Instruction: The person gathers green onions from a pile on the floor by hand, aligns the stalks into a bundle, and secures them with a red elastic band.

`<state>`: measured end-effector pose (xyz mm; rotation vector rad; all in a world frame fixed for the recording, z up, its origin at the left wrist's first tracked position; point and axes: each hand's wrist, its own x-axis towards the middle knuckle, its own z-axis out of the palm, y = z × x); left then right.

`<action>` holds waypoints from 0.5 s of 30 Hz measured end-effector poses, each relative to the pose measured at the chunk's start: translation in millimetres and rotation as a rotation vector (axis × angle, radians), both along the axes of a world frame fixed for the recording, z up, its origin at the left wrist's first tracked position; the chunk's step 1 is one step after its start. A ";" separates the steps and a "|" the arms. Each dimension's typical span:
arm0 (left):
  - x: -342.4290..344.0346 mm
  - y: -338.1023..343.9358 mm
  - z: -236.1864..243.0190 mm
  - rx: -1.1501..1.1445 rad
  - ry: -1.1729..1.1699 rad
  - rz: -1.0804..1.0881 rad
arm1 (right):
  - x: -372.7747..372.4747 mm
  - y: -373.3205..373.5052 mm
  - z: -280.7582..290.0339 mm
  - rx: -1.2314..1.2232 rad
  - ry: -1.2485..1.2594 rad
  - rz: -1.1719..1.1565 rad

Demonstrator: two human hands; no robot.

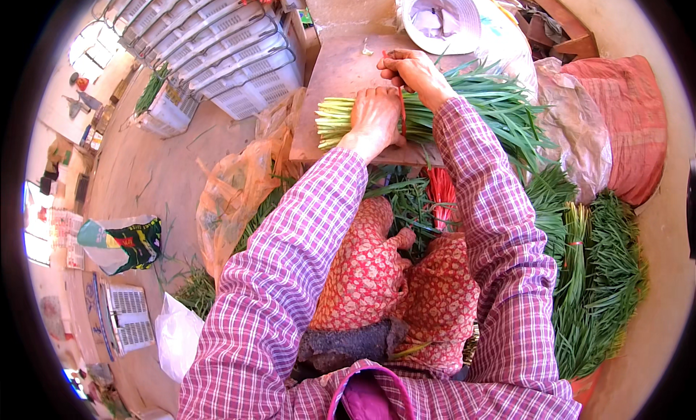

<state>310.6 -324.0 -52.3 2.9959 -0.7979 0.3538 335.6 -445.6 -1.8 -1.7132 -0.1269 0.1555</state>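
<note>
On a low wooden board (312, 134) lies a bundle of garlic chives (335, 119), its pale cut stems to the left and its green leaves spreading right. My left hand (373, 121) grips the bundle from above near the stem end, with the thumb hidden behind it. A thin red tie (402, 110) crosses the bundle just right of that hand. My right hand (415, 73) is closed in a pinch on the upper part of this tie, above the bundle. Below the board's near edge hangs a bunch of red ties (440, 195).
Tied chive bundles (594, 275) are piled at my right. A pale sun hat (442, 18) rests at the board's far side, near a red sack (623, 123). Stacked white crates (254, 72) stand far left; an orange plastic bag (232, 195) is beside my left arm.
</note>
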 end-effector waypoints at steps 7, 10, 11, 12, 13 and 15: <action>3.4 0.7 -4.3 -0.088 0.009 0.002 | -19.3 -10.8 -0.6 -0.304 -0.433 -0.018; 1.3 -4.5 -3.4 -0.061 0.071 0.012 | -31.5 -19.5 -12.4 -0.436 -0.581 -0.082; 0.8 -5.5 -3.1 -0.077 0.039 0.003 | -33.9 -20.6 -16.5 -0.404 -0.604 -0.094; 0.5 -5.0 -5.4 -0.092 0.008 -0.004 | -38.8 -19.0 -17.8 -0.406 -0.597 -0.100; -4.8 -9.2 -0.8 -0.082 0.044 -0.033 | -46.5 -19.5 -20.2 -0.370 -0.560 -0.150; -8.1 -5.9 -4.1 -0.108 0.019 0.006 | -64.2 -12.3 -16.4 -0.410 -0.512 -0.208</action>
